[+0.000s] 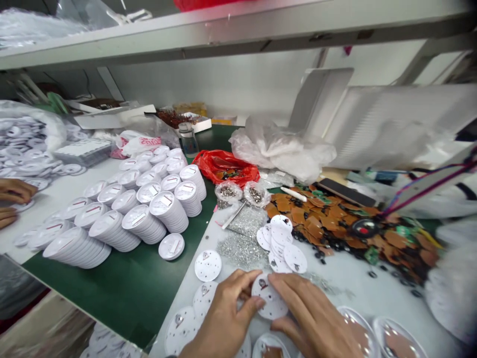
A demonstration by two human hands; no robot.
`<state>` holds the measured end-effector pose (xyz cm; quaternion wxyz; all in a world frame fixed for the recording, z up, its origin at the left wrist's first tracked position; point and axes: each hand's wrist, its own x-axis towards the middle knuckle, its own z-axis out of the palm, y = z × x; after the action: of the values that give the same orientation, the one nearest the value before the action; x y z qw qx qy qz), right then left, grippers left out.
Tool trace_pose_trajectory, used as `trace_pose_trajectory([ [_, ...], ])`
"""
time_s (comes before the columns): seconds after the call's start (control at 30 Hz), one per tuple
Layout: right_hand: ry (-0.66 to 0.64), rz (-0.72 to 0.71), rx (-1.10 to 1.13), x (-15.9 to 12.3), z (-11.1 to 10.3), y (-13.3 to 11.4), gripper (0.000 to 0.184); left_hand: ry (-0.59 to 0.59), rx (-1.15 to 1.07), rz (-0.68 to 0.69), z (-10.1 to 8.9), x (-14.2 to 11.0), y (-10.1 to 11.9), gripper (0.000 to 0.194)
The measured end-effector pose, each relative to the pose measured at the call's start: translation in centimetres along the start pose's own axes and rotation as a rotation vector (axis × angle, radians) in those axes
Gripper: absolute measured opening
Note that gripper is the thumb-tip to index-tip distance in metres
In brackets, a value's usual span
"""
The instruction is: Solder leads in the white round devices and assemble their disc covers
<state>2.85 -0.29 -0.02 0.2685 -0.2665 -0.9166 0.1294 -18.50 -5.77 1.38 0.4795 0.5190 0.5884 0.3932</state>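
- The left hand [227, 313] and right hand [316, 313], fingers partly curled, hold 1 white disc [275, 304] between them, over the counter [376, 293].
- Many white pieces stand in stacks [169, 211], apparently finished.
- Loose discs [207, 265] lie near the hands, seemingly still unfinished.

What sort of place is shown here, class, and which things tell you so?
Probably a small assembly workshop: white discs stand in many stacks, brown plates lie heaped beside loose metal bits, and two hands, left and right, hold one disc.
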Motion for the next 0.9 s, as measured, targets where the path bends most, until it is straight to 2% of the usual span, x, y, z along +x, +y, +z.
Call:
trace_pose_trajectory([
  [0.07,0.013,0.148,0.152,0.4,-0.3,-0.2,0.053,0.032,-0.066,0.053,0.2,-0.2,0.1,0.031],
  [0.17,-0.028,0.377,0.399,1.4,-0.7,-0.5,0.020,0.053,-0.103,0.134,0.7,-0.7,0.2,0.023],
  [0.23,-0.058,0.416,0.477,1.9,-0.8,-0.8,0.024,0.079,-0.093,0.171,1.0,-0.9,0.4,0.022],
  [0.33,-0.054,0.471,0.574,2.2,-0.5,-1.6,0.026,0.176,-0.034,0.191,1.6,-0.9,0.6,0.029],
  [0.4,-0.037,0.557,0.754,1.9,0.1,-2.1,0.025,0.226,-0.019,0.186,2.0,-0.8,0.4,0.031],
  [0.5,-0.005,0.664,1.019,1.3,1.1,-2.6,0.032,0.248,-0.026,0.198,2.7,-0.8,-0.3,0.031],
  [0.6,0.002,0.681,0.950,1.0,1.6,-2.7,0.034,0.231,-0.023,0.203,2.7,-0.8,-0.8,0.033],
  [0.67,-0.007,0.694,0.897,1.0,1.7,-2.7,0.034,0.169,-0.020,0.179,2.3,-0.8,-0.7,0.032],
  [0.77,-0.007,0.733,1.029,1.0,1.6,-2.9,0.037,0.092,-0.005,0.140,1.5,-0.7,-0.3,0.030],
  [0.83,0.005,0.730,1.057,1.0,1.4,-3.0,0.040,0.103,0.009,0.134,1.4,-0.7,-0.2,0.032],
  [0.9,0.014,0.692,0.946,1.1,1.2,-2.9,0.041,0.148,0.026,0.154,1.7,-0.7,-0.4,0.035],
])
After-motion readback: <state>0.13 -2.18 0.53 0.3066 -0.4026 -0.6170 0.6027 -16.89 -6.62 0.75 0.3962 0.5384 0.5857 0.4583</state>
